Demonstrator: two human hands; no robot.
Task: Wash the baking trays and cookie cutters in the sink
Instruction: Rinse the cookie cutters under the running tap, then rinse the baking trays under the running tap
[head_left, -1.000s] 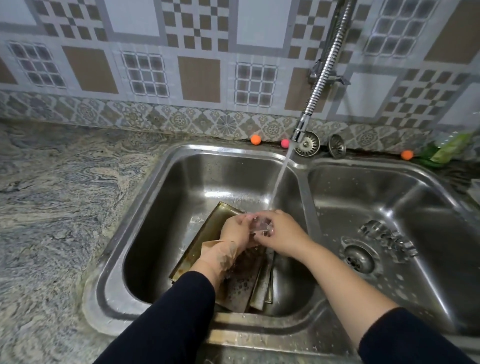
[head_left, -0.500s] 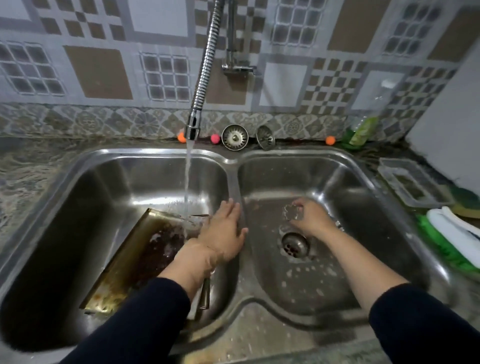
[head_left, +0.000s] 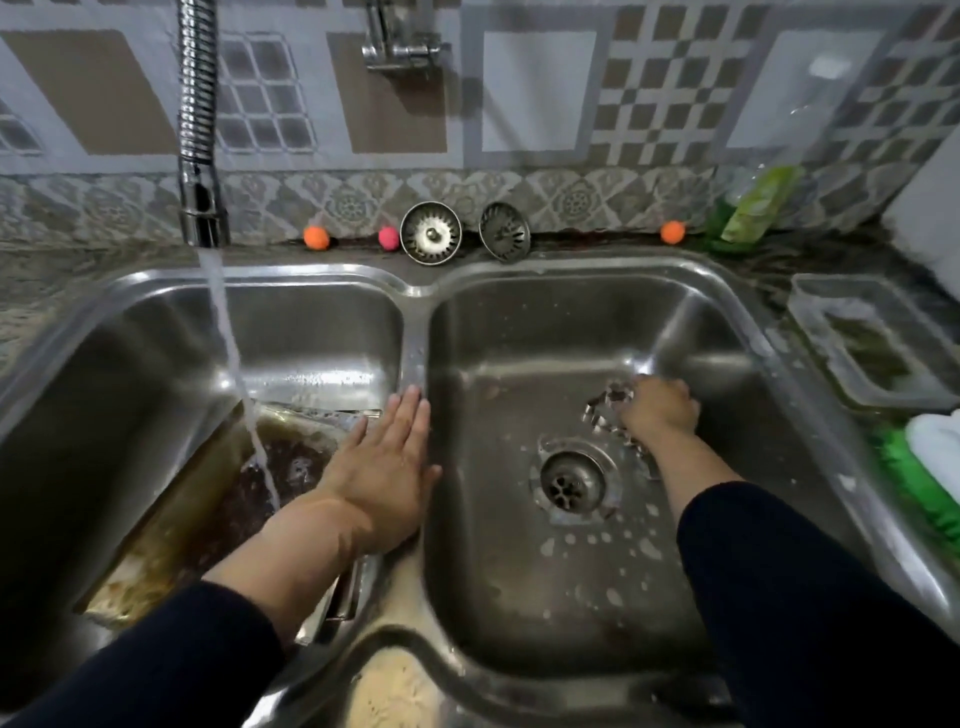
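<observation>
Two basins: left holds baking trays (head_left: 208, 483); right, cookie cutters (head_left: 608, 410).

Dim, even indoor light with a cool grey cast. Soft specular highlights lie along the steel sink (head_left: 415, 291) rim and on the back wall of the left basin, suggesting a source above, toward 12 o'clock. The basin corners at 9 and 6 o'clock fall into deep shadow. Wide-angle distortion bows the counter and tiled wall (head_left: 540, 93) toward the frame edges. Overall sharpness is low: tile patterns smear, the right hand (head_left: 657, 405) shows motion blur, and items at 3 o'clock are indistinct.
</observation>
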